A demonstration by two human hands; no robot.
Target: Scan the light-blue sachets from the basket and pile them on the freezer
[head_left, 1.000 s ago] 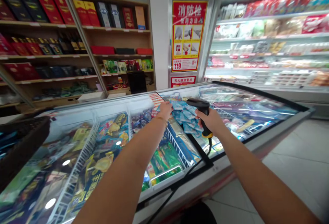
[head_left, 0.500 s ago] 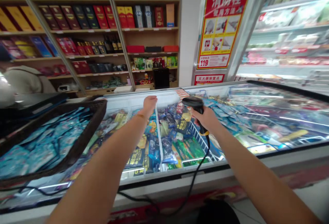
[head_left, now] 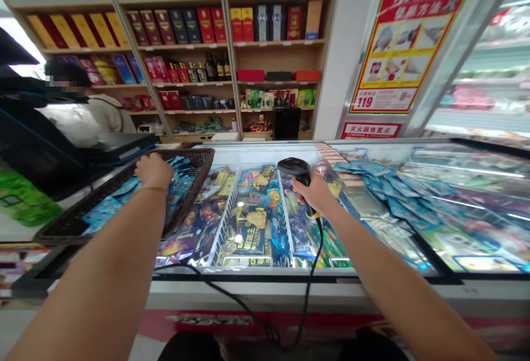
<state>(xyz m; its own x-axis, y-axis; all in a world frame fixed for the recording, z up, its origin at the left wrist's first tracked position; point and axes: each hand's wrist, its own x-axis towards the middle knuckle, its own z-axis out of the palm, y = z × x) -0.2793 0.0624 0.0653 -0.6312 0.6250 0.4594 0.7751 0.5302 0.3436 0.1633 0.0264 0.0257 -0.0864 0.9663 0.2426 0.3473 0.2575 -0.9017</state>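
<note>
My right hand (head_left: pixel 317 192) is wrapped round the handle of a black barcode scanner (head_left: pixel 293 166), held above the glass-topped freezer. A black cable (head_left: pixel 313 267) hangs from the scanner's handle in a loop. On the left, my left hand (head_left: pixel 154 171) is over a dark brown wicker basket (head_left: pixel 194 187) of blue packets (head_left: pixel 111 206). Its fingers bend down toward the packets and their tips are hidden, so I cannot tell whether it grips one. More blue packets (head_left: pixel 397 190) lie in a spread pile on the freezer, right of the scanner.
Beneath the glass, the chest freezer (head_left: pixel 265 279) holds bagged goods in white wire dividers. A person in a light top (head_left: pixel 99 115) is behind dark counter equipment (head_left: pixel 120 146) at left. Shelves of boxes (head_left: pixel 178 27) line the back; a red poster (head_left: pixel 409 35) hangs at right.
My left hand has moved from above the freezer's middle leftward to the basket. The view has swung left, bringing the person more into sight. The scanner stays in my right hand.
</note>
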